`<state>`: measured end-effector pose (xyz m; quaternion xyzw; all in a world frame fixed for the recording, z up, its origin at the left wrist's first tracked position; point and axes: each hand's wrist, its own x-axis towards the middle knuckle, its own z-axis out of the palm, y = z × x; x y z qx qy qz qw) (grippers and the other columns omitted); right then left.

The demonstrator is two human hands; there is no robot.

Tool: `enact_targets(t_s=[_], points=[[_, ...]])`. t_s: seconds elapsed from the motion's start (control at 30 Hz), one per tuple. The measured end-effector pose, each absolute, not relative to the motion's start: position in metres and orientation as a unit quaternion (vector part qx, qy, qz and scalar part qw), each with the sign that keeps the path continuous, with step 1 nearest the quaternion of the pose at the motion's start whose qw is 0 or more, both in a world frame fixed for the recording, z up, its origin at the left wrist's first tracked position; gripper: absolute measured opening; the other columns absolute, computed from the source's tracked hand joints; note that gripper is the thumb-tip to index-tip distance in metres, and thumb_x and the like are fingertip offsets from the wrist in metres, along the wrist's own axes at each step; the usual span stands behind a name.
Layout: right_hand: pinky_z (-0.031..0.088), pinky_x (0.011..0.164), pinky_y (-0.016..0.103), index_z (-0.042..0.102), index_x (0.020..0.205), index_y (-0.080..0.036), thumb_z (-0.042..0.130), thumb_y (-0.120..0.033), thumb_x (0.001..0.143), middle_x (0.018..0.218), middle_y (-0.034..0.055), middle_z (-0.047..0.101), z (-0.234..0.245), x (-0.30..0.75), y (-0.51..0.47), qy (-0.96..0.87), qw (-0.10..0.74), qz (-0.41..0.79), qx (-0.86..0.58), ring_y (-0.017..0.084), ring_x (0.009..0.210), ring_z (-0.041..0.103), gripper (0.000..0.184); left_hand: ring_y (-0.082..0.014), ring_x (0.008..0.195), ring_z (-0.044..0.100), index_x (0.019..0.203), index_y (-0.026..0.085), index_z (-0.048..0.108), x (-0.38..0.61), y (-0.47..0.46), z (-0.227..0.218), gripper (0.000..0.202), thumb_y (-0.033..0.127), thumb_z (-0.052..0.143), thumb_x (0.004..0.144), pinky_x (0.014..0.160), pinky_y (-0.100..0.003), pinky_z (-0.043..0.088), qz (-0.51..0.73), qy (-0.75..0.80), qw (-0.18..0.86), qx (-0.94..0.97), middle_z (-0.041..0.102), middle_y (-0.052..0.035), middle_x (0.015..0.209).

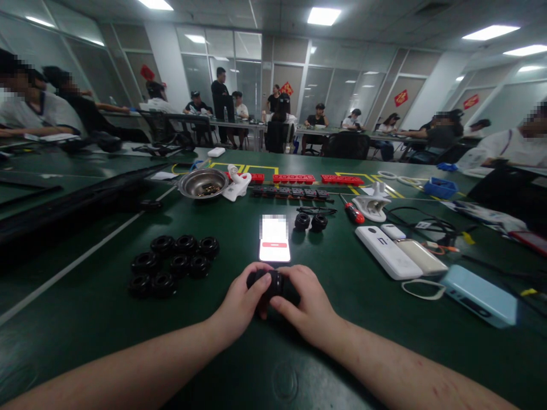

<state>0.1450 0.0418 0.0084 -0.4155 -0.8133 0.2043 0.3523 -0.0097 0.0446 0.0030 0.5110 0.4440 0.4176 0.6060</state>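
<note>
Just in front of the lit phone [276,253], my left hand [243,300] grips a small black round part [273,280], thumb on top and fingers behind it. On the other side, my right hand [311,304] curls its thumb and fingers around the same part. The fingers hide much of it, so its exact kind is unclear. To the left sits a cluster of several similar black ring-like parts [179,263]. Two more black round parts [311,222] stand beyond the phone, slightly to the right.
A metal bowl [203,184] with small pieces stands at the back left. Red strips [294,179] and a black strip [293,193] lie behind the phone. Rightward are a screwdriver [352,212], white power bank [387,251], light-blue box [481,296] and cables. People sit at tables beyond.
</note>
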Motion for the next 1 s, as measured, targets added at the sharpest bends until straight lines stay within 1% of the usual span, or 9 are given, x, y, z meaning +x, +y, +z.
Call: enact_targets(t_s=[0.07,0.2,0.33,0.43,0.53,0.67,0.8,0.93,1.0], points=[[0.039,0.075,0.038,0.049,0.106,-0.018,0.056,-0.034,0.076,0.089,0.0058,0.056,0.009,0.145,0.042,-0.827,0.339,0.202,-0.401,0.022,0.083,0.049,0.035,-0.0133,0.059,0.054,0.089,0.018,0.048,-0.01,0.045,0.005,0.03,0.044,0.045,0.075,0.048,-0.024,0.044,0.421,0.455,0.6,0.506,0.052,-0.0003,0.077],[0.035,0.084,0.039,0.039,0.12,-0.021,0.055,-0.024,0.076,0.104,0.0061,0.053,0.012,0.145,0.042,-0.846,0.339,0.204,-0.356,0.021,0.093,0.047,0.048,-0.018,0.079,0.053,0.087,0.017,0.051,-0.01,0.047,0.003,0.028,0.041,0.046,0.075,0.064,-0.028,0.045,0.456,0.466,0.569,0.501,0.053,-0.0015,0.081],[0.034,0.087,0.039,0.039,0.119,-0.021,0.058,-0.025,0.075,0.111,0.0064,0.051,0.011,0.143,0.04,-0.833,0.36,0.217,-0.36,0.021,0.1,0.045,0.049,-0.0205,0.087,0.052,0.098,0.019,0.048,-0.01,0.046,-0.002,0.028,0.038,0.044,0.077,0.076,-0.034,0.043,0.444,0.446,0.558,0.541,0.054,-0.0031,0.091],[0.036,0.086,0.039,0.041,0.117,-0.023,0.058,-0.027,0.076,0.109,0.0059,0.052,0.011,0.144,0.041,-0.818,0.38,0.225,-0.368,0.021,0.099,0.046,0.044,-0.0226,0.1,0.046,0.106,0.02,0.045,-0.011,0.044,-0.004,0.031,0.034,0.042,0.078,0.088,-0.038,0.037,0.431,0.428,0.523,0.598,0.052,-0.0049,0.101],[0.039,0.084,0.037,0.042,0.114,-0.022,0.062,-0.026,0.073,0.106,0.006,0.053,0.016,0.152,0.047,-0.796,0.393,0.252,-0.384,0.021,0.097,0.048,0.046,-0.023,0.105,0.044,0.111,0.019,0.042,-0.012,0.042,0.0,0.034,0.034,0.038,0.08,0.092,-0.04,0.033,0.403,0.429,0.496,0.638,0.051,-0.0072,0.109],[0.042,0.081,0.037,0.053,0.103,-0.021,0.066,-0.027,0.069,0.096,0.0035,0.057,0.031,0.171,0.05,-0.825,0.288,0.299,-0.384,0.02,0.091,0.052,0.036,-0.0243,0.11,0.043,0.114,0.016,0.046,-0.012,0.04,0.008,0.044,0.042,0.04,0.08,0.095,-0.041,0.031,0.282,0.422,0.395,0.766,0.05,-0.0114,0.117],[0.044,0.078,0.034,0.053,0.107,-0.024,0.065,-0.024,0.071,0.093,0.003,0.054,0.044,0.18,0.028,-0.848,0.196,0.305,-0.387,0.019,0.086,0.053,0.038,-0.0287,0.122,0.031,0.11,0.018,0.055,-0.011,0.036,0.009,0.05,0.05,0.049,0.073,0.101,-0.047,0.019,0.148,0.357,0.278,0.88,0.042,-0.0131,0.13],[0.048,0.072,0.028,0.054,0.107,-0.029,0.06,-0.012,0.071,0.09,0.0019,0.051,0.054,0.178,-0.006,-0.851,0.169,0.282,-0.41,0.016,0.079,0.055,0.04,-0.0291,0.124,0.028,0.12,0.022,0.045,-0.01,0.032,0.008,0.063,0.052,0.057,0.066,0.1,-0.05,0.018,0.105,0.332,0.245,0.905,0.036,-0.0127,0.134],[0.049,0.07,0.028,0.053,0.108,-0.03,0.059,-0.008,0.069,0.092,0.0026,0.05,0.056,0.182,-0.015,-0.85,0.153,0.261,-0.431,0.016,0.077,0.056,0.045,-0.0285,0.125,0.027,0.123,0.023,0.041,-0.011,0.031,0.008,0.066,0.051,0.056,0.066,0.1,-0.05,0.019,0.106,0.332,0.243,0.905,0.035,-0.0119,0.134]])
